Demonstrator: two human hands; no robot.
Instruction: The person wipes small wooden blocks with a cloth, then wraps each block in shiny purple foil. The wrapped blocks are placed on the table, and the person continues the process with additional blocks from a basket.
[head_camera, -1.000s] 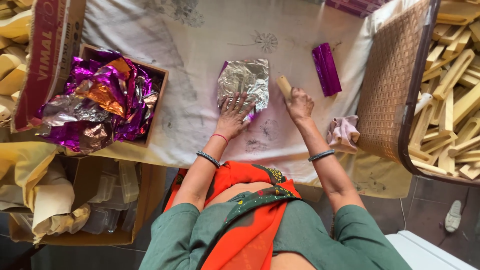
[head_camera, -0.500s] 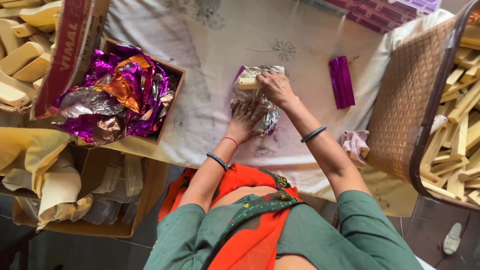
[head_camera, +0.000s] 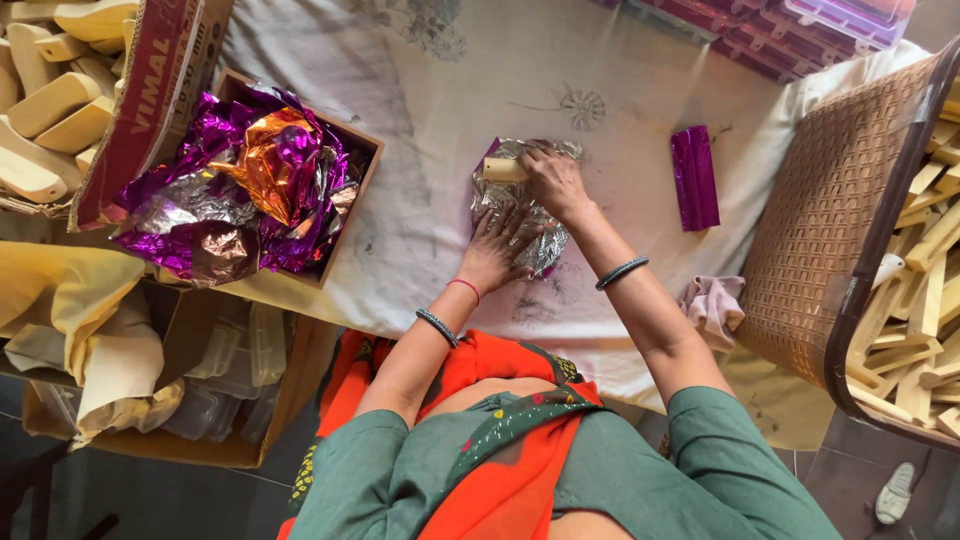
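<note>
A white cloth-covered table (head_camera: 640, 70) fills the view ahead of me, with a brown woven chair (head_camera: 830, 230) at three o'clock and pale wooden sticks (head_camera: 925, 300) piled beyond it. At ten o'clock an open cardboard box (head_camera: 345, 235) holds crumpled purple, orange and silver foil (head_camera: 240, 190). At the centre lies a silver foil sheet (head_camera: 520, 215), shiny side up. My left hand (head_camera: 497, 250) lies flat on its near half, fingers spread and released, pinning it down. My right hand (head_camera: 553, 182), at twelve o'clock from the left, presses a pale wooden block (head_camera: 503, 169) onto the sheet's far edge, fingertips curled over the block's end. A finished purple-wrapped bar (head_camera: 694, 178) rests at two o'clock, well apart.
</note>
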